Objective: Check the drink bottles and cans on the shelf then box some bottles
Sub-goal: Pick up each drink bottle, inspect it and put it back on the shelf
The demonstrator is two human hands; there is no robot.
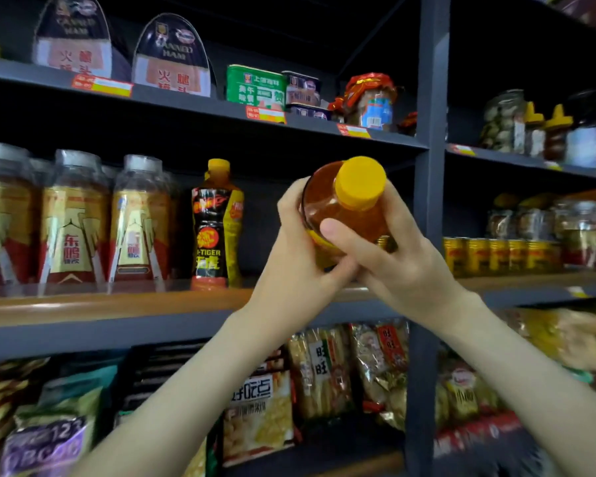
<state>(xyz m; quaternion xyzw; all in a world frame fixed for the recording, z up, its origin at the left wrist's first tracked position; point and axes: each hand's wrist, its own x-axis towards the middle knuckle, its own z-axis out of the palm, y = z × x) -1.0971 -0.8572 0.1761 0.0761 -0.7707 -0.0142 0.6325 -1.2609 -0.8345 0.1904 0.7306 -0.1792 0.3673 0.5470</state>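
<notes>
The grip is two-handed and closed on a bottle (344, 215) of orange drink. The left hand (300, 256) curls round its left side and the right hand (389, 266) round its right, thumb laid across the front. The bottle hangs in the air in front of the shelf, tilted so its yellow cap (360, 182) leans toward the camera.

Both hands sit on the lower body, so the shoulder and cap end overhang the grip. If one hand lets go to turn the bottle, it could tip out and drop onto the shelf board (117, 304) below, or past its edge onto the snack bags (324, 370) underneath. Just right of the grip, behind it, stands the upright post (430, 201); a swing that way would likely knock the bottle or the knuckles against it. Left of the grip a standing bottle (217, 225) with a similar cap is alone on the board. A careless return could topple it toward the row of jars (76, 218) farther left.

The open room is the bare board behind the grip, between the standing bottle and the post. Above the grip the upper shelf is well apart.
</notes>
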